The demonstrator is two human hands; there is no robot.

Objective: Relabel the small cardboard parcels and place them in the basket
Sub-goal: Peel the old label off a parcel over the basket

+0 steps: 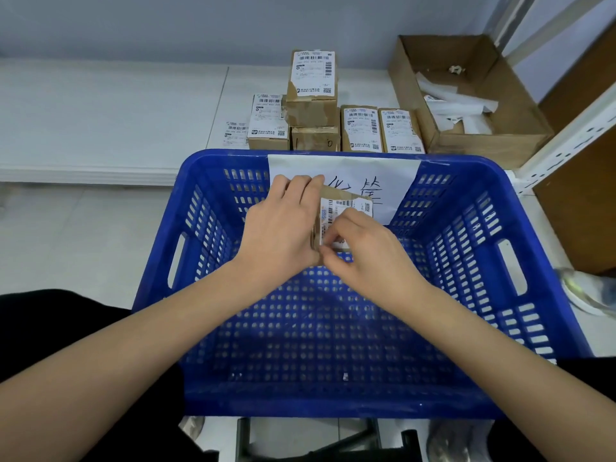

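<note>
Over the blue plastic basket (pixel 466 248) I hold a small cardboard parcel (pixel 346 203) with a white barcode label on top. My left hand (pixel 283 228) grips the parcel from its left side, fingers curled over the far edge. My right hand (pixel 366 251) pinches the near corner of the label with thumb and fingertips. The basket's floor holds no parcels. Several more labelled parcels (pixel 313 88) are stacked on the white surface behind the basket.
A handwritten paper sheet (pixel 393 181) hangs on the basket's far wall. An open cardboard box (pixel 520 135) with peeled paper scraps sits at the back right. A loose label (pixel 235 133) lies left of the stack. A white shelf post (pixel 573 138) rises at right.
</note>
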